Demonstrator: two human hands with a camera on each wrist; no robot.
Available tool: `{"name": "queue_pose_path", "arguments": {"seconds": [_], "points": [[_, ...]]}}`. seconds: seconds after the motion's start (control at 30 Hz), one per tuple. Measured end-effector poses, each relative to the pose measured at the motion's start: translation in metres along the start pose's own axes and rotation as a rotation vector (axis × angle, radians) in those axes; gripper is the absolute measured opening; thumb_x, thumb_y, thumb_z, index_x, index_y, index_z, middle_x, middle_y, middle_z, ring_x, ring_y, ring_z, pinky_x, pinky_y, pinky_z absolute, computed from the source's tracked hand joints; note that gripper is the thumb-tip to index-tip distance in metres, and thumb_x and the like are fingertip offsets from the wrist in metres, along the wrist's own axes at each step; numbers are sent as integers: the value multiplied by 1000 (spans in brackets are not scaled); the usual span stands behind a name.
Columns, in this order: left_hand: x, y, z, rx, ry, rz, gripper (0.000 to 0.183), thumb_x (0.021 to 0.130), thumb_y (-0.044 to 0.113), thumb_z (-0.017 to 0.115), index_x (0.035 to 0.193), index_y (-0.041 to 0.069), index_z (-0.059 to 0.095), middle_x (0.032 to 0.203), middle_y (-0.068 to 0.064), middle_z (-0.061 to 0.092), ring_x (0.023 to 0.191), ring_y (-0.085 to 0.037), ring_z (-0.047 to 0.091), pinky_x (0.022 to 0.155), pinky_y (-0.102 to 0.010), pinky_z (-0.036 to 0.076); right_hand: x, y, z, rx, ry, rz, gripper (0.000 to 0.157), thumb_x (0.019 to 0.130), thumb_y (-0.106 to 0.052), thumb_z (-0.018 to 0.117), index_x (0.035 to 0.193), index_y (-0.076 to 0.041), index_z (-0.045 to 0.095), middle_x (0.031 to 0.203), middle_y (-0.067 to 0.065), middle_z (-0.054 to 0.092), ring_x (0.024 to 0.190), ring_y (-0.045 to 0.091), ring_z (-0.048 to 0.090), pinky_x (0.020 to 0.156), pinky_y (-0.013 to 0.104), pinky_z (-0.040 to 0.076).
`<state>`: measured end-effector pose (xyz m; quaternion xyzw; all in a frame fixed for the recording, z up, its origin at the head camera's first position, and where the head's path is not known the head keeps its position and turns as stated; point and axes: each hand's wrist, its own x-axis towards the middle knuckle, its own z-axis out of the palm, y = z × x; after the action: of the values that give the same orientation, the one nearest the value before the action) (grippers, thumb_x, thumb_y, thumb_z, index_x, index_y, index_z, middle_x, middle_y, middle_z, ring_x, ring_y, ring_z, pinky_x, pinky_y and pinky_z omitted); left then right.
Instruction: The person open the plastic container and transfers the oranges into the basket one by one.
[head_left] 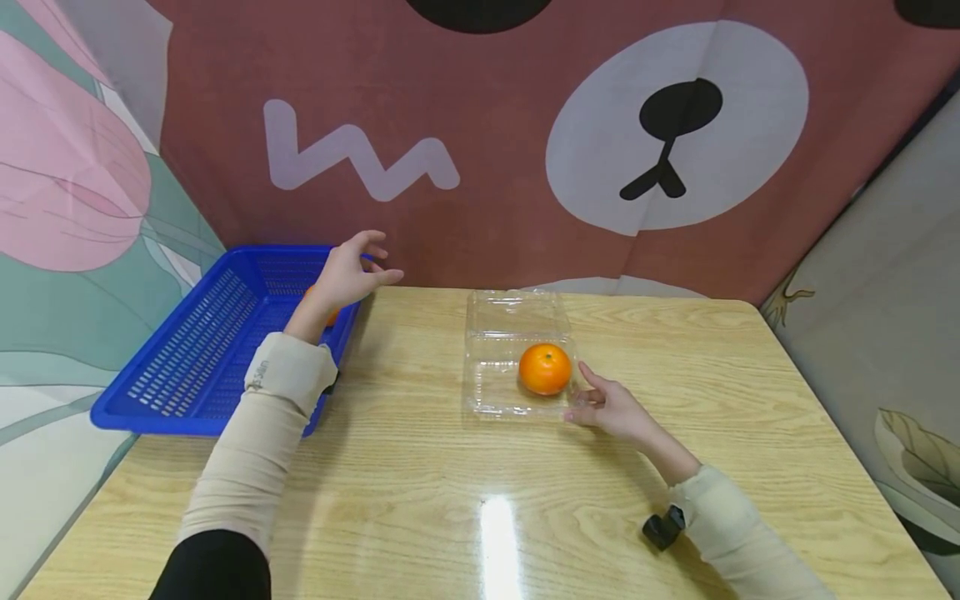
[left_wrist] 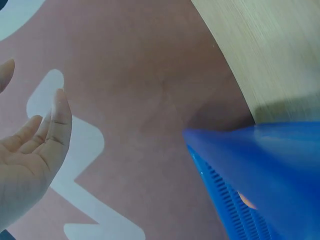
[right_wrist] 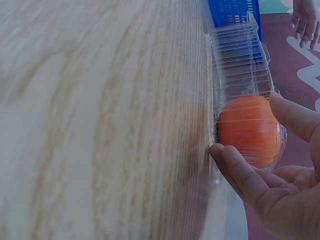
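My left hand (head_left: pixel 348 271) hangs over the far right rim of the blue plastic basket (head_left: pixel 112 414), its fingers loosely bent and holding nothing. In the left wrist view its palm and fingers show at the left, apart from the basket. Inside the basket another orange (head_left: pixel 332 318) is mostly hidden behind my left wrist. A clear plastic clamshell box (head_left: pixel 491 379) lies with its lid folded back, and an orange (head_left: pixel 545 369) sits in its right side. My right hand (head_left: pixel 611 408) holds the box's right end, thumb at the rim and fingers low along the side.
The wooden table (head_left: pixel 420 500) ends at a printed cloth backdrop (head_left: pixel 495 233) behind the box. Patterned cloth (head_left: pixel 862 275) also hangs along the right side. The basket takes up the table's left side.
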<state>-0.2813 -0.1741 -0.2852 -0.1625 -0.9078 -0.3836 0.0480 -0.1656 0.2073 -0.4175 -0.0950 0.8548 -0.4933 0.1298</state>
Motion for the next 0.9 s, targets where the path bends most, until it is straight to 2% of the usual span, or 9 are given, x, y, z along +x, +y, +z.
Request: {"name": "queue_pose_path", "arguments": {"seconds": [0.23, 0.63, 0.9], "points": [[-1, 5, 11, -29, -11, 23, 64, 81, 21, 70, 134, 4, 39, 115, -17, 55, 94, -29, 57, 77, -40, 48, 0, 0, 0, -6, 1, 5, 88, 80, -16, 70, 143, 3, 13, 115, 27, 56, 90, 25, 61, 74, 32, 50], [-6, 20, 30, -53, -29, 126, 61, 81, 19, 70, 132, 4, 41, 112, -14, 58, 87, -24, 60, 79, -39, 47, 1, -1, 1, -8, 10, 24, 87, 80, -14, 70, 143, 2, 14, 112, 27, 58, 91, 26, 62, 77, 35, 50], [-8, 27, 42, -163, -56, 150, 59, 81, 10, 69, 132, 3, 40, 112, -16, 56, 89, -26, 58, 79, -38, 50, 2, 1, 0, 9, 3, 24, 88, 79, -15, 71, 144, 2, 13, 112, 27, 58, 90, 25, 63, 78, 35, 50]]}}
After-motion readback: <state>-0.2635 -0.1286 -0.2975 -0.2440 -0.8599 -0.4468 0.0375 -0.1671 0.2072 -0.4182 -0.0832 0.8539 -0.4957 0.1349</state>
